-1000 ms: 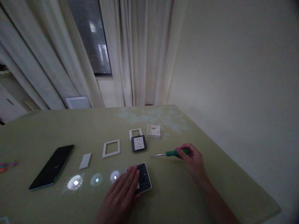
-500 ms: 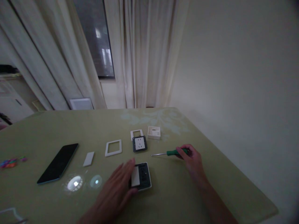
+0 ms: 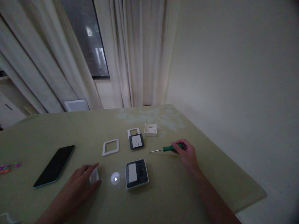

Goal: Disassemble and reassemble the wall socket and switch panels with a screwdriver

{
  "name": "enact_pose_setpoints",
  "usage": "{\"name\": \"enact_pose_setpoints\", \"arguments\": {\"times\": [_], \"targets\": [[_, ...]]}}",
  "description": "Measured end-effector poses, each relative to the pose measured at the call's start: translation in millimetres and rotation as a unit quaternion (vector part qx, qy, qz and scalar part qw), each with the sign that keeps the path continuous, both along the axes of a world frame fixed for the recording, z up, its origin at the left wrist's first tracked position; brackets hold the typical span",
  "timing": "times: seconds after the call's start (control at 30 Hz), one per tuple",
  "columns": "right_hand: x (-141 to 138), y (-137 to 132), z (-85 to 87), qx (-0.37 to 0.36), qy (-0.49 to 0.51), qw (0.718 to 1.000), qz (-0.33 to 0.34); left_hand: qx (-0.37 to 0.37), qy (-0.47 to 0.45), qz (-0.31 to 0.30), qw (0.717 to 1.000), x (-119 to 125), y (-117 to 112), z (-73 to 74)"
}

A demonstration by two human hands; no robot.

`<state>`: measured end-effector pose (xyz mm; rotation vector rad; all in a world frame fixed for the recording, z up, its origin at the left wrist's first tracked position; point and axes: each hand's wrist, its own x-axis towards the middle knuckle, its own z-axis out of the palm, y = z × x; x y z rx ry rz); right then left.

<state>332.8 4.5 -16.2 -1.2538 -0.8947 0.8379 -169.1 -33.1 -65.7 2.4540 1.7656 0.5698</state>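
Green screwdriver (image 3: 167,148) gripped in the right hand (image 3: 187,155); left hand (image 3: 79,182) pinches a white panel (image 3: 93,177), which might slip if held loosely.

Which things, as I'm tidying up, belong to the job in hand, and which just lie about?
Likely the job's:
green screwdriver (right hand)
white piece (left hand)
white-rimmed panel
socket insert
near white frame
far white frame
white box

Likely just lying about:
dark tablet
small colourful items
pale background board
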Motion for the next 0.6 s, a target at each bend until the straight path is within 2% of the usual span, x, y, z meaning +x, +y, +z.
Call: {"name": "enact_pose_setpoints", "arguments": {"times": [0.07, 0.17, 0.27, 0.33, 0.4, 0.6], "targets": [[-2, -1, 0.1, 0.0, 0.0, 1.0, 0.001, -0.002, -0.029, -0.01, 1.0, 27, -8, 20.8], [-3, -1, 0.3, 0.0, -0.002, 1.0, -0.001, 0.002, -0.105, -0.071, 0.992, 81, -15, 52.0], [-2, 0, 0.4, -0.001, -0.004, 1.0, -0.006, 0.022, -0.153, -0.148, 0.977, 133, -13, 69.9], [-1, 0, 0.4, -0.001, -0.004, 1.0, -0.01, 0.002, -0.151, -0.178, 0.972, 157, -8, 70.8], [0, 0, 0.3, -0.001, -0.005, 1.0, -0.014, -0.006, -0.139, -0.188, 0.972, 170, -2, 64.4], [2, -1, 1.2, -0.006, -0.008, 1.0, -0.007, 0.028, -0.148, -0.182, 0.972, 169, 10, 40.7]]}}
